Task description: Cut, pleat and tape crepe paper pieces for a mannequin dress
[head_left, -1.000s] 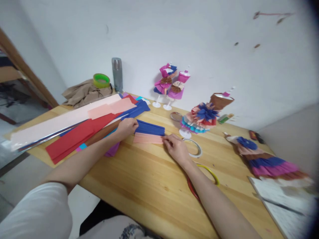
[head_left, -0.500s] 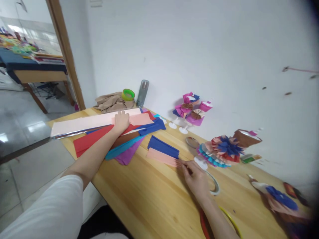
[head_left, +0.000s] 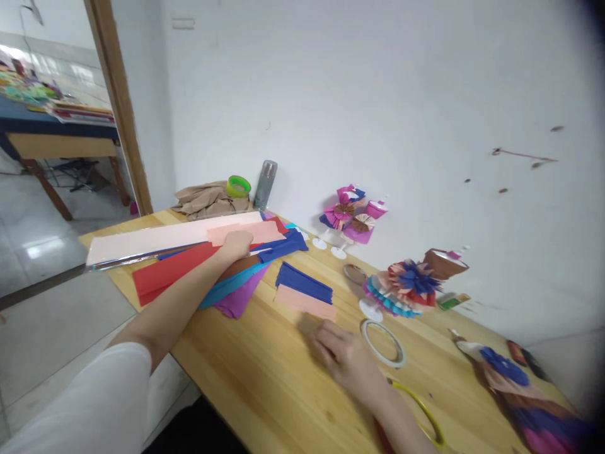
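Observation:
My left hand [head_left: 237, 244] lies closed on a fanned pile of crepe paper, at the edge of a short pink piece [head_left: 220, 234]. What its fingers grip, if anything, is hidden beneath it. Red paper [head_left: 174, 271], blue paper [head_left: 283, 244], turquoise and purple sheets spread around that forearm. My right hand [head_left: 347, 359] hovers over or rests on the table with curled fingers and nothing visible in them. Just beyond it a pink strip [head_left: 305, 302] lies flat alongside a dark blue strip [head_left: 305, 282].
A white tape roll [head_left: 384, 343] and a yellow ring [head_left: 423, 410] lie beside my right arm. Along the wall stand paper-dressed figures [head_left: 350, 214], a ruffled one [head_left: 406, 284] and a grey flask [head_left: 265, 185]. Green tape [head_left: 237, 186] sits on brown cloth [head_left: 203, 198].
My right hand has let go of the pink strip's end and drawn back toward me. My left hand has shifted slightly along the pile, its fingers now curled under. The view has turned slightly.

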`<control>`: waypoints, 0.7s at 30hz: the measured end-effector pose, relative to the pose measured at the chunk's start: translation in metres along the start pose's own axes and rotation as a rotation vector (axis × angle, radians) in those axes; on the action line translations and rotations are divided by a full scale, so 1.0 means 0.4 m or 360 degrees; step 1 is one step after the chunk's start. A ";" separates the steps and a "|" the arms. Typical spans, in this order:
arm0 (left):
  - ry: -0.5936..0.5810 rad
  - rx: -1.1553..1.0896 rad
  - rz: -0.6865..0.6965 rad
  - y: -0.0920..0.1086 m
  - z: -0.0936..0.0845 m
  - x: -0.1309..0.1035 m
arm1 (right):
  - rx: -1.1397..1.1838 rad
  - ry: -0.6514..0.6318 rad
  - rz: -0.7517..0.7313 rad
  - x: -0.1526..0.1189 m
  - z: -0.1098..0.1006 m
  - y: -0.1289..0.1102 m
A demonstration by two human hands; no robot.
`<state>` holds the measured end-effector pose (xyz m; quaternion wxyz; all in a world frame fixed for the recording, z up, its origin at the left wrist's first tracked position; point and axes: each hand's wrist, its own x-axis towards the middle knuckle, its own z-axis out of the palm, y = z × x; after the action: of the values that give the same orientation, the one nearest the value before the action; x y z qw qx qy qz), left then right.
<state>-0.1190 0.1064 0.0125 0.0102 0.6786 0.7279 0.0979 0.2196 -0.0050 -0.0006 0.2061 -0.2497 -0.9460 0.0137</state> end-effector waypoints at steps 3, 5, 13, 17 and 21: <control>-0.0011 0.0012 0.0005 0.008 0.013 0.001 | -0.0089 -0.0133 -0.0143 0.008 0.002 -0.057; 0.0014 0.0021 -0.0011 0.010 0.015 0.003 | -0.0099 -0.0235 -0.0211 0.013 0.004 -0.093; 0.0235 0.0103 -0.0193 0.011 -0.009 -0.003 | -0.0028 -0.0634 -0.0235 0.021 0.039 -0.164; 0.0352 0.0160 -0.0397 -0.030 -0.018 -0.002 | -0.0045 -0.0659 -0.0173 0.020 0.056 -0.168; 0.0327 0.0179 -0.0465 -0.062 -0.019 0.003 | -0.0025 -0.0601 -0.0157 0.017 0.064 -0.170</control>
<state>-0.1446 0.1051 0.0164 -0.0881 0.5516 0.8202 0.1233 0.1723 -0.0593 -0.0126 0.0234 -0.1977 -0.9790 0.0430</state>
